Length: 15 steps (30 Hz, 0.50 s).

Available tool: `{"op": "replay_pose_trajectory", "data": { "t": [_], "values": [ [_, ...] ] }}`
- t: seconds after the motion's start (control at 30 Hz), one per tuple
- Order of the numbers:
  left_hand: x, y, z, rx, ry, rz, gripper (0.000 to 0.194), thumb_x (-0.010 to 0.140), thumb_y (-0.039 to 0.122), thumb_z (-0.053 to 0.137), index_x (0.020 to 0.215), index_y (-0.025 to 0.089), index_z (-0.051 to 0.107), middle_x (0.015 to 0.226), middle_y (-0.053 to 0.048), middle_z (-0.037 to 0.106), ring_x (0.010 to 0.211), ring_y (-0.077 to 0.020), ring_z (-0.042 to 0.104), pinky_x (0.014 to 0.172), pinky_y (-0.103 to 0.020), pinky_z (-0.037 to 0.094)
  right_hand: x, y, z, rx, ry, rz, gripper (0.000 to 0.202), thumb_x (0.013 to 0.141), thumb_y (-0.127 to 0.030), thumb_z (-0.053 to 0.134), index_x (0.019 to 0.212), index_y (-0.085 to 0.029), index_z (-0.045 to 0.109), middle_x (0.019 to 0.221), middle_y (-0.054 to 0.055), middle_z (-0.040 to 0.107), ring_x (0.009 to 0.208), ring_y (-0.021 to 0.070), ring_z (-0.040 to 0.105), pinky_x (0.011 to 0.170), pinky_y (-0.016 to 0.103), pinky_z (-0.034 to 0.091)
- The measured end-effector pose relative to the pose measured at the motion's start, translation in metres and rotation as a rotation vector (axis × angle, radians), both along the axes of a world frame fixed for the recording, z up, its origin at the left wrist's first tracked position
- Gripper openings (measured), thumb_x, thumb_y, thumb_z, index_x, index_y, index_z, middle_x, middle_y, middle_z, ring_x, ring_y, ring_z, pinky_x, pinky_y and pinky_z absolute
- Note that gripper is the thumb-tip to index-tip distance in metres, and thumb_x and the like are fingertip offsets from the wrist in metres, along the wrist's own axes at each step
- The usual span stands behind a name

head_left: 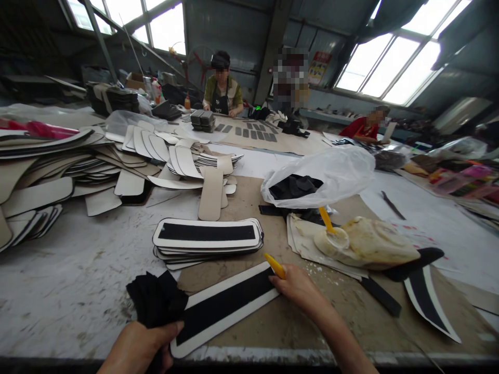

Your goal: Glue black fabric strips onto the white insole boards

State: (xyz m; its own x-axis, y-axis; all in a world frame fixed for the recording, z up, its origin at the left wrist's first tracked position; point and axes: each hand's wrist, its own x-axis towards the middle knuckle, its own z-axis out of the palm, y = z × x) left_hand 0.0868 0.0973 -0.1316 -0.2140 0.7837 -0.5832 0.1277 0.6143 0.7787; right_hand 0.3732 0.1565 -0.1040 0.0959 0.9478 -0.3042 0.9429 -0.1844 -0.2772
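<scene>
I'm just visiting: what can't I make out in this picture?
In the head view:
Yellow tool: one end hidden by the right hand.
Black strips: lower ends hidden by the left hand.
Right forearm: cut off by the bottom edge.
Stacked panels: lower faces covered by the top one.
Poster: wording too small and blurred.

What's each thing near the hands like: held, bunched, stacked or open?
Long cream panel with black strip: held at both ends
Black fabric strips: bunched in the left hand
Slim yellow tool: gripped by the right hand
Rounded cream panels: stacked, edges uneven
Translucent white plastic bag: open, black fabric inside
Stained yellowish plastic container: open, yellow stick poking out
</scene>
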Motion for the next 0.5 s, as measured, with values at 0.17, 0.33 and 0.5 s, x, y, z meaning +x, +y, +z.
{"op": "replay_pose_trajectory", "data": {
  "t": [0.17, 0.33, 0.5],
  "values": [
    [-0.001, -0.001, 0.006, 0.002, 0.022, -0.030, 0.042, 0.063, 0.032, 0.057, 0.027, 0.013, 0.046, 0.033, -0.009, 0.045, 0.032, -0.0135, 0.038, 0.045, -0.026, 0.029, 0.003, 0.003, -0.005, -0.026, -0.006, 0.043, 0.025, 0.078, -0.031, 0.048, 0.080, -0.012, 0.064, 0.070, 0.006, 0.059, 0.067, 0.0157, 0.053, 0.059, 0.024, 0.030],
    [-0.002, -0.002, 0.004, 0.024, -0.001, -0.059, 0.044, 0.066, 0.032, 0.053, 0.027, 0.013, 0.046, 0.031, -0.008, 0.043, 0.032, -0.0116, 0.036, 0.044, -0.025, 0.027, 0.003, 0.004, -0.004, -0.016, -0.038, 0.046, 0.026, 0.077, -0.034, 0.050, 0.082, -0.011, 0.062, 0.075, 0.007, 0.060, 0.072, 0.0175, 0.054, 0.062, 0.025, 0.030],
    [-0.003, -0.001, -0.001, 0.053, -0.018, -0.068, 0.041, 0.064, 0.031, 0.055, 0.029, 0.012, 0.046, 0.033, -0.009, 0.045, 0.032, -0.0130, 0.037, 0.043, -0.026, 0.028, 0.007, -0.001, 0.006, 0.034, -0.056, 0.000, 0.031, 0.076, -0.039, 0.051, 0.088, -0.012, 0.059, 0.083, 0.008, 0.060, 0.077, 0.0204, 0.055, 0.063, 0.026, 0.032]
  ]
}}
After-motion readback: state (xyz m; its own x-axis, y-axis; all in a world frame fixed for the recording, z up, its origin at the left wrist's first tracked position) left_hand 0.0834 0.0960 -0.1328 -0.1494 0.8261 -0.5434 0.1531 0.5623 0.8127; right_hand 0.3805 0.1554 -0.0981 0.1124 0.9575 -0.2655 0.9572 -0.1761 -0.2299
